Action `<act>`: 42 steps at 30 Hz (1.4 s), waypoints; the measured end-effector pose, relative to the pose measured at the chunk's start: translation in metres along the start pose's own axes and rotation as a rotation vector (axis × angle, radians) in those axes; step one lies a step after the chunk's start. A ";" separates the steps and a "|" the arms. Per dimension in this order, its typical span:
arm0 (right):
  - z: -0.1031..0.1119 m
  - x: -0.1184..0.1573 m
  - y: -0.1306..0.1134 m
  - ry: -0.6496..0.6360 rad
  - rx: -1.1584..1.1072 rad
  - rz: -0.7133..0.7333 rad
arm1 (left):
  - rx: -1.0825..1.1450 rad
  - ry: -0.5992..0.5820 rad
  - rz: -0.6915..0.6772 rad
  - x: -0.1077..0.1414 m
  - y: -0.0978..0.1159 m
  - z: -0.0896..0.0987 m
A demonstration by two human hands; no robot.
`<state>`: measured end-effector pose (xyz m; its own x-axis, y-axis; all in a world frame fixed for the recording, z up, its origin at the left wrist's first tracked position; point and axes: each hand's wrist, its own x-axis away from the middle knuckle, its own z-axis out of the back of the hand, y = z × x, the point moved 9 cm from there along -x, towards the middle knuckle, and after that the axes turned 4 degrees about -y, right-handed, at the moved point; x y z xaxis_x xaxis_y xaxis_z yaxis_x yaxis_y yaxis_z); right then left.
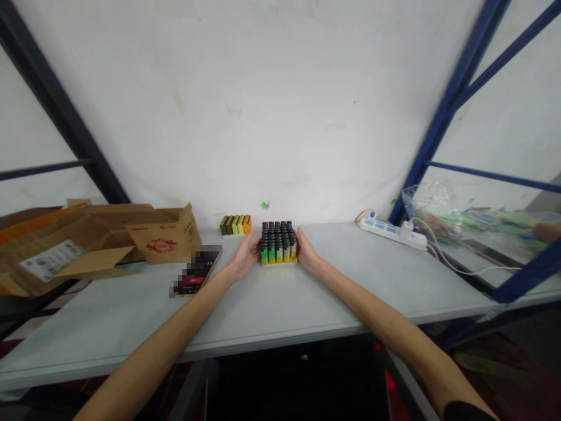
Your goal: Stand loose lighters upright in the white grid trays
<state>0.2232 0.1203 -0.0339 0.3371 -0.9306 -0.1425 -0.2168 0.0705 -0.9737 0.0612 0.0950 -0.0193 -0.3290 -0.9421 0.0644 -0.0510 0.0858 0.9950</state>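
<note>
Several lighters with black tops and green, whitish and yellow bodies stand upright in tight rows in a shallow pale tray on the table. My left hand holds the block at its left side, its fingers partly hidden behind it. Against the right side presses my right hand, fingers stretched forward along the block. Behind my left hand, near the wall, sits a smaller tray of yellow, green, brown and orange pieces, perhaps lighter bodies too.
Opened cardboard boxes lie at the left, beside a dark phone-like slab, partly pixelated. A white power strip with a cable lies at the right. Beyond the blue frame post are plastic bags and another person's hand.
</note>
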 end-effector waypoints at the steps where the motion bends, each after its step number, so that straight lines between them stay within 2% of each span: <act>1: -0.005 0.002 -0.002 -0.019 -0.006 0.008 | 0.012 -0.007 0.002 0.001 0.000 -0.002; 4: -0.012 0.010 -0.004 -0.030 -0.019 0.002 | 0.044 -0.036 0.020 0.003 -0.002 -0.004; 8: -0.009 0.017 -0.001 -0.027 -0.019 -0.005 | 0.026 -0.055 0.025 0.004 -0.002 -0.006; 11: 0.013 0.015 -0.002 0.073 0.083 0.010 | -0.048 -0.013 -0.014 0.004 0.001 -0.002; 14: 0.046 0.013 -0.019 0.209 0.277 0.097 | -0.278 0.070 -0.123 0.008 0.011 0.011; 17: 0.060 0.006 -0.028 0.148 0.340 0.149 | -0.430 0.056 -0.148 0.014 0.013 0.020; 21: 0.055 -0.001 -0.026 0.011 0.322 0.159 | -0.545 -0.085 -0.224 0.023 0.013 0.009; 24: 0.045 -0.004 -0.021 -0.050 0.307 0.145 | -0.590 -0.036 -0.334 0.028 0.019 0.002; 31: 0.046 -0.010 -0.014 0.011 0.255 0.069 | -0.708 0.069 -0.390 0.022 0.020 -0.010; 36: 0.050 -0.014 -0.011 0.064 0.259 0.035 | -0.689 0.056 -0.368 0.021 0.020 -0.013; 42: 0.050 -0.009 -0.016 0.009 0.242 0.064 | -0.792 -0.015 -0.321 0.026 0.028 -0.017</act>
<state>0.2691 0.1457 -0.0263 0.3214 -0.9245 -0.2048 -0.0119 0.2123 -0.9771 0.0671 0.0675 0.0117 -0.4242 -0.8771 -0.2254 0.5282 -0.4418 0.7251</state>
